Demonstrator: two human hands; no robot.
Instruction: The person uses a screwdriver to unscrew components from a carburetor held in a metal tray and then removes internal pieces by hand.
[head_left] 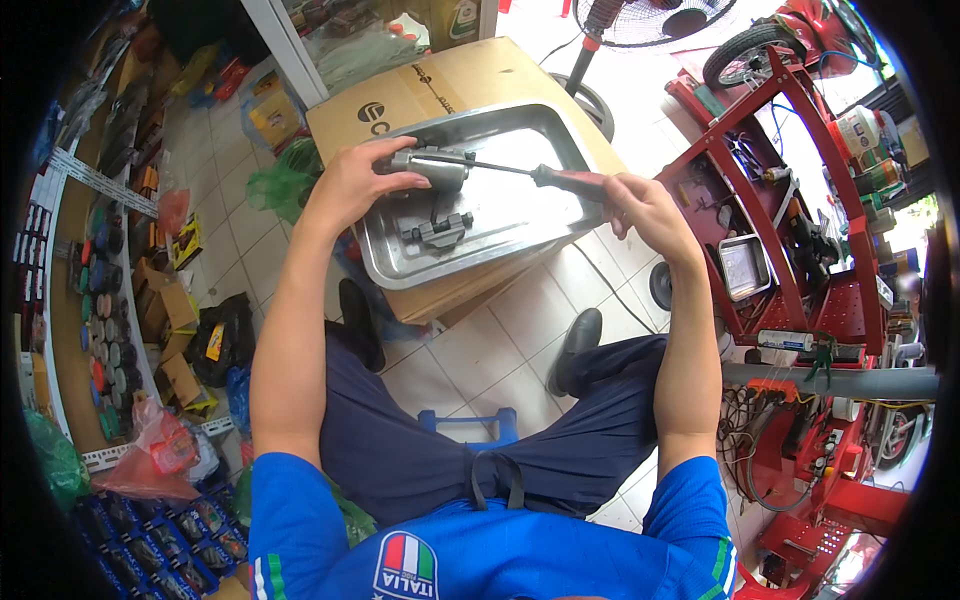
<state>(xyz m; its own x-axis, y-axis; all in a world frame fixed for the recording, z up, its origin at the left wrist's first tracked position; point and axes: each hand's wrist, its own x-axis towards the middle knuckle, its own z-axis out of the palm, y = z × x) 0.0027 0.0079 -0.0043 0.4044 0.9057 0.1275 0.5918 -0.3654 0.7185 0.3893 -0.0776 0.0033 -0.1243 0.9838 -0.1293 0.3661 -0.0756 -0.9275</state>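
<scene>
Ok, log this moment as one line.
left hand: grips metal part | right hand: holds screwdriver | metal tray: underneath, on cardboard box

The cylindrical part point(446, 176) is dull metal; the tray point(520, 215), glossy metal.

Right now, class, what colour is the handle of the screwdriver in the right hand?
Dull red, dark toward the shaft; the handle shows best in the head view.

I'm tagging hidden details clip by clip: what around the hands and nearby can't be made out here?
All in the head view:
- Tip of the screwdriver: too small to tell how it meets the metal part.
- End of its handle: covered by the right hand.
- Metal part's left end: partly covered by the left hand.
- Fan: cut off by the upper edge.
</scene>
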